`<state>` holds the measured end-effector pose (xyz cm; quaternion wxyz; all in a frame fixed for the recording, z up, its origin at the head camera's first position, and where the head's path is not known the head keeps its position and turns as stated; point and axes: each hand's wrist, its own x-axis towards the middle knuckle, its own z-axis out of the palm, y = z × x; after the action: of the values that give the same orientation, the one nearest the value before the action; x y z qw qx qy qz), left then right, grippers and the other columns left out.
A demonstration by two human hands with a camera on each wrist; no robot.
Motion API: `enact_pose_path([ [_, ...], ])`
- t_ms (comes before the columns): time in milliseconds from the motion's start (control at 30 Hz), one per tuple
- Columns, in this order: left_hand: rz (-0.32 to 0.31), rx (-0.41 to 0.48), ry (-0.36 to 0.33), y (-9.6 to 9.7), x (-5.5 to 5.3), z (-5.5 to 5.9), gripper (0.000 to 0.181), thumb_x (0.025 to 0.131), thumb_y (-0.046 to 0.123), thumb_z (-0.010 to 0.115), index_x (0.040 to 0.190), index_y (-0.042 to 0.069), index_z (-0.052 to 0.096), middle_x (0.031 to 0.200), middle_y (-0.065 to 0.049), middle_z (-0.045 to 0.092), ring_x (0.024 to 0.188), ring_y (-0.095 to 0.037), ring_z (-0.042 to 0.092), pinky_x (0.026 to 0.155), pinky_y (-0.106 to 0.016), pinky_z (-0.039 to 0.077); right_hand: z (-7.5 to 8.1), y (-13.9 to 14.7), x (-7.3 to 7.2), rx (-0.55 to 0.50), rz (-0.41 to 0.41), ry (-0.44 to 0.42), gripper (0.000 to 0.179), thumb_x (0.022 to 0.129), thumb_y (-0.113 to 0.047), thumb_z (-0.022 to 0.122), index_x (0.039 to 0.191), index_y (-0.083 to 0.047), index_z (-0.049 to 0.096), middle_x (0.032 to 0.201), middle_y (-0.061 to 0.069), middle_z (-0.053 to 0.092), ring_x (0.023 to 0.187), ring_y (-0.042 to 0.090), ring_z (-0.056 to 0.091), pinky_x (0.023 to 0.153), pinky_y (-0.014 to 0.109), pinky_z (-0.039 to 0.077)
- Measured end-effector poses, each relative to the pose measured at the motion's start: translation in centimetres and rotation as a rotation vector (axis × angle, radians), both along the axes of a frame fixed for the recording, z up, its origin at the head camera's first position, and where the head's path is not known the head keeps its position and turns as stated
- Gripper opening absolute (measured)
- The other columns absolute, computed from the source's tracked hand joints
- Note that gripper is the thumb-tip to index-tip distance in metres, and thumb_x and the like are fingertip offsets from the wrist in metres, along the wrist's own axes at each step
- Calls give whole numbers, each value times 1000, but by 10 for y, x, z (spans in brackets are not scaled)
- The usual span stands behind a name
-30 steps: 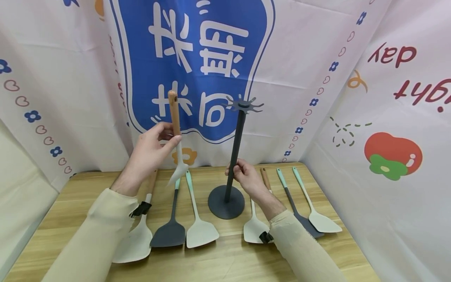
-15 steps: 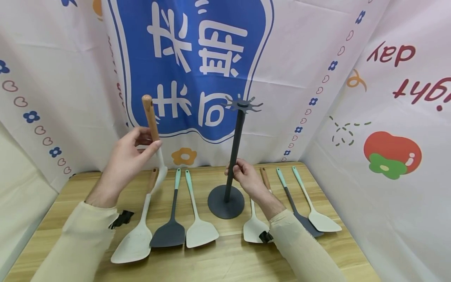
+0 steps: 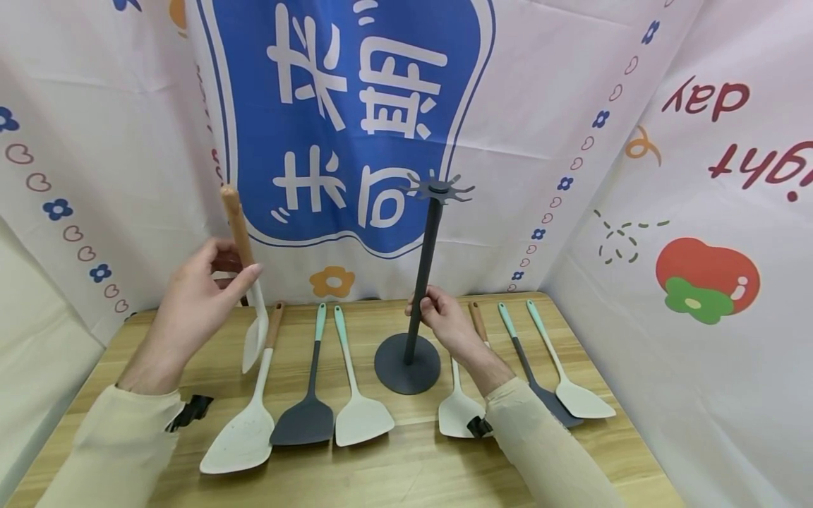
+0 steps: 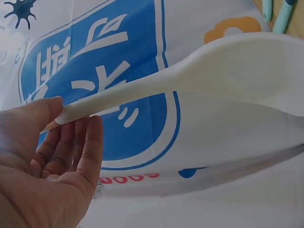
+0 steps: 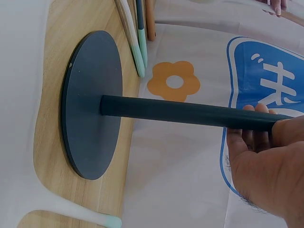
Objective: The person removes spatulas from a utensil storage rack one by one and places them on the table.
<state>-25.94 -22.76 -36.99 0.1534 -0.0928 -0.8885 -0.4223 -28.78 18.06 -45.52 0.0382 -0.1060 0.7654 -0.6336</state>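
Observation:
My left hand (image 3: 197, 303) pinches a white cooking spoon (image 3: 255, 339) with a wooden handle. Its handle points up and its head hangs down over the table's left back, beside a white wooden-handled turner (image 3: 238, 437). In the left wrist view, thumb and fingers hold the spoon (image 4: 247, 71) where handle meets neck; its far end is cut off. With its fingers around the pole, my right hand (image 3: 447, 324) holds a dark utensil stand (image 3: 424, 268). This stand has a round base (image 5: 92, 104) and a ring of hooks on top; nothing hangs from them.
Left of the stand lie a grey turner (image 3: 305, 422) and a white one (image 3: 363, 422), both mint-handled. To its right are another white turner (image 3: 459, 413), partly behind my right arm, a grey one (image 3: 559, 409) and a white one (image 3: 584, 401). A printed curtain (image 3: 508, 85) backs the table.
My left hand has carried the spoon leftward and somewhat lower, away from the stand. My right hand and the stand have stayed in place.

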Motion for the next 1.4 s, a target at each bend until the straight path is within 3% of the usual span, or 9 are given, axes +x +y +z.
enact_pose_path([
  [267,42,-27,-21,-15,4,-7,60,121,37,68,160,-4,50,147,-32,65,136,-51,65,82,5,42,1,0,0,-3,9,4,32,123,-20,52,134,4,70,134,36,73,134,45,75,130,53,61],
  [600,68,-98,-1,-30,9,-16,56,122,30,68,156,-10,49,144,-36,63,132,-57,65,78,6,41,1,0,0,20,3,12,31,124,-21,52,133,2,71,126,22,78,126,31,78,129,52,62],
  [667,72,-123,6,-33,10,-18,52,121,28,69,150,-10,51,141,-36,64,130,-57,67,79,-2,55,1,0,0,20,2,10,31,124,-21,52,133,2,71,124,19,79,126,30,78,129,52,62],
  [767,85,-166,-1,-37,10,-23,47,121,27,69,145,-10,52,137,-36,66,126,-57,70,82,-27,69,2,0,0,15,1,8,31,124,-20,52,133,2,71,123,16,79,126,30,77,129,52,63],
  [867,90,-192,-18,-42,9,-27,47,122,27,67,144,-11,51,135,-37,65,121,-56,71,86,-54,71,2,0,1,13,2,9,31,124,-20,51,133,2,71,125,19,79,128,32,77,129,51,62],
  [1033,98,-226,-28,-51,8,-36,42,122,23,65,141,-12,52,129,-37,65,113,-55,73,89,-70,69,4,0,3,12,3,5,31,124,-21,51,132,1,71,133,31,75,134,40,76,130,51,61],
  [1167,89,-274,-22,-59,7,-44,34,121,18,68,134,-11,55,122,-37,68,98,-47,74,72,-48,69,3,0,2,11,3,1,31,125,-21,51,133,2,70,135,34,74,137,44,75,131,52,60],
  [1267,79,-316,-11,-65,6,-49,30,120,17,69,129,-9,57,114,-34,70,86,-36,71,59,-28,53,3,0,3,10,0,-2,31,125,-20,51,132,2,70,135,34,74,138,45,75,131,52,60],
  [1400,78,-350,-13,-71,5,-56,30,119,16,69,126,-10,58,107,-31,71,80,-30,68,56,-25,46,3,0,3,9,-1,-3,31,124,-20,51,132,2,70,135,34,74,137,44,75,131,52,60],
])
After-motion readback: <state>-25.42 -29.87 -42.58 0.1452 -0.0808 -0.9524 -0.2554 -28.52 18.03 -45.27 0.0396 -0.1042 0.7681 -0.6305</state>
